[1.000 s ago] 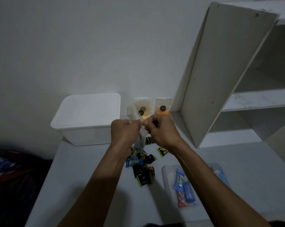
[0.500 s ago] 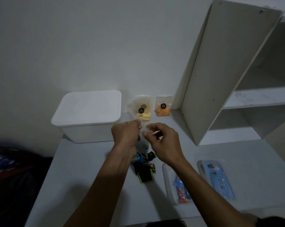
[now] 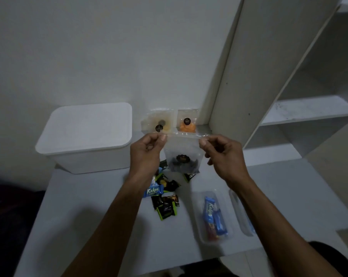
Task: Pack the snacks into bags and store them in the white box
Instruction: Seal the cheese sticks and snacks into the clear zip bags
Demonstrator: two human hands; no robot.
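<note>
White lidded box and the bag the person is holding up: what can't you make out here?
Head view only:
- white lidded plastic box: lid hides its inside.
- clear zip bag, pinched by left hand and right hand: dark contents too dim to identify; seal unclear.
- flat clear packet: right forearm covers it.

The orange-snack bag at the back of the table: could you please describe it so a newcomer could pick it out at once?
Start at the lidded white box on the table's far left and look right along the wall. Two small clear bags lean there; the orange-snack bag is the right-hand one, next to the tall white board. Its contents are bright orange, whereas its neighbour, the yellow-snack bag, holds pale yellow pieces.
</note>
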